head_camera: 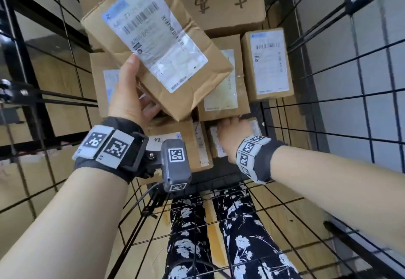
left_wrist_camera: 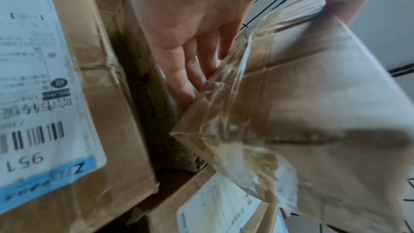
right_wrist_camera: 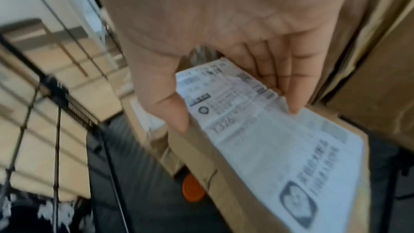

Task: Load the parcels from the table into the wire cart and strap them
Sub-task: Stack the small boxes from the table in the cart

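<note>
Left hand holds a tilted parcel above the boxes stacked in the wire cart, thumb on top, fingers underneath. Right hand grips a small labelled box lower down, thumb and fingers pinching its end.

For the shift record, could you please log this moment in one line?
left hand: holds tilted parcel | right hand: grips labelled parcel | wire cart: part loaded

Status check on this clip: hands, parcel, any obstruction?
Left hand holds a parcel tilted above the stack. Right hand grips a lower parcel inside the cart. Packed boxes below, little free room.
</note>
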{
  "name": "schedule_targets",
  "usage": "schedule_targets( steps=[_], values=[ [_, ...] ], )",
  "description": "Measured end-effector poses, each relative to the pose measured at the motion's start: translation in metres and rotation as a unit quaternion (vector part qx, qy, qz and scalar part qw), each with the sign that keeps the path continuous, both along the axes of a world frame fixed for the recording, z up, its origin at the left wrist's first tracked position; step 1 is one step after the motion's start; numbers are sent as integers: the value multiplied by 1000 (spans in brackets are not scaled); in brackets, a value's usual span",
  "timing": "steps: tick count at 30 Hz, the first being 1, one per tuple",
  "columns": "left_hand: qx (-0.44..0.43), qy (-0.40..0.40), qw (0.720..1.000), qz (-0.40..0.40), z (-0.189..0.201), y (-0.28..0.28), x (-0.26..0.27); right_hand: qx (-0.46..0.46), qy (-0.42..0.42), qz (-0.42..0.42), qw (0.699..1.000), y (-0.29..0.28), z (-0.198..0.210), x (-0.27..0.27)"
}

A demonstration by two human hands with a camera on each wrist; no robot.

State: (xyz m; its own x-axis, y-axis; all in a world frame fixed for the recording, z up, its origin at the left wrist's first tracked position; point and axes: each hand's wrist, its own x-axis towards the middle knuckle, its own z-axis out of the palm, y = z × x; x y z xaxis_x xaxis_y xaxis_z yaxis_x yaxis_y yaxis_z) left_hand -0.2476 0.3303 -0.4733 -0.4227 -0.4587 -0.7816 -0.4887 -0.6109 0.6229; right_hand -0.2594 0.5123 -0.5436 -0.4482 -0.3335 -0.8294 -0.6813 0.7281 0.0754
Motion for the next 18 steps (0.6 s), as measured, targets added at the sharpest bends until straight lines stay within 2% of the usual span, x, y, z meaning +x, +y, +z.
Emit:
schedule_targets(
  steps=[3,7,10,12,14,16,18],
  values=[
    [2,5,999,36,14,-5,2,4,-48,-34,998,-1,30,-11],
    [6,7,999,51,32,-14,3,33,-175,-30,984,-13,75,-29],
    [3,3,999,44,41,-19,8,25,-173,-91,980,-22,105,-52],
    [-2,3,999,40,44,-21,11,-26,-156,-177,971,-21,113,-71],
    [-4,1,999,46,44,-24,14,-97,-148,-290,940,-17,113,-88],
    [-4,-3,999,50,41,-26,17,-151,-134,-406,891,-13,111,-98],
    [-17,-18,999,43,36,-26,21,-183,-121,-484,847,-8,102,-102]
  ],
)
